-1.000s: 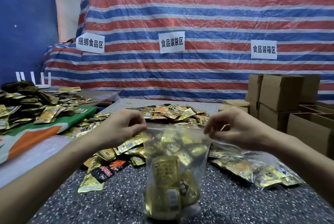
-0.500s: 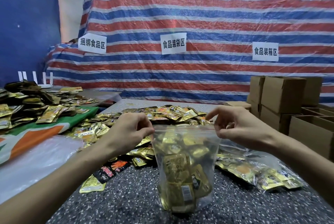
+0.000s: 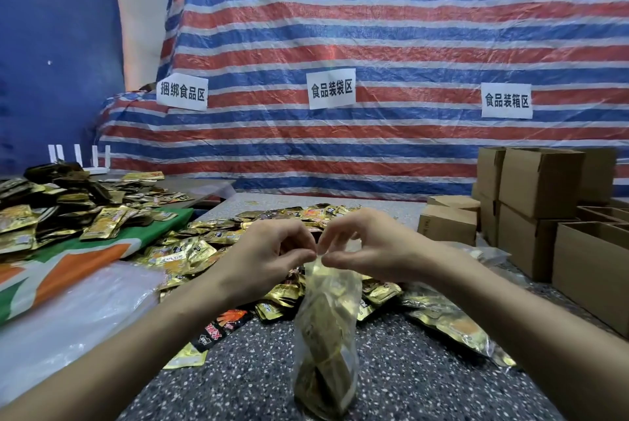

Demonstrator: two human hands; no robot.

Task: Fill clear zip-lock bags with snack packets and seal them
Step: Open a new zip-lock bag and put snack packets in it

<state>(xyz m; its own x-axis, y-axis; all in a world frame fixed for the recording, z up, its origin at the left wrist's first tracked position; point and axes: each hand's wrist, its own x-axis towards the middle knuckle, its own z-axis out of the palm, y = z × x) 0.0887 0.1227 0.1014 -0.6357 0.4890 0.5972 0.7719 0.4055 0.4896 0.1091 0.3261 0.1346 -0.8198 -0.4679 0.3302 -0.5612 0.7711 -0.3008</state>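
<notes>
A clear zip-lock bag [image 3: 326,328] filled with gold snack packets is held upright on the speckled surface [image 3: 252,373]. Its top edge is pinched in the closed grip of the left hand [image 3: 269,257] and the right hand [image 3: 371,250], whose fingertips are almost touching. Loose packets [image 3: 204,247] are heaped behind, and cardboard boxes [image 3: 541,182] are stacked at far right.

Both hands [image 3: 272,250] [image 3: 371,247] pinch filled bag [image 3: 326,325] top.

We look down on a dark speckled tabletop [image 3: 425,369]. A heap of gold snack packets [image 3: 204,250] lies across it, with a black packet [image 3: 224,325] at the near edge. A filled clear bag [image 3: 326,335] stands in front and more filled bags [image 3: 449,322] lie to its right. Cardboard boxes [image 3: 541,182] stand far right. A green-and-orange cloth [image 3: 68,267] and clear plastic [image 3: 68,325] lie left.
</notes>
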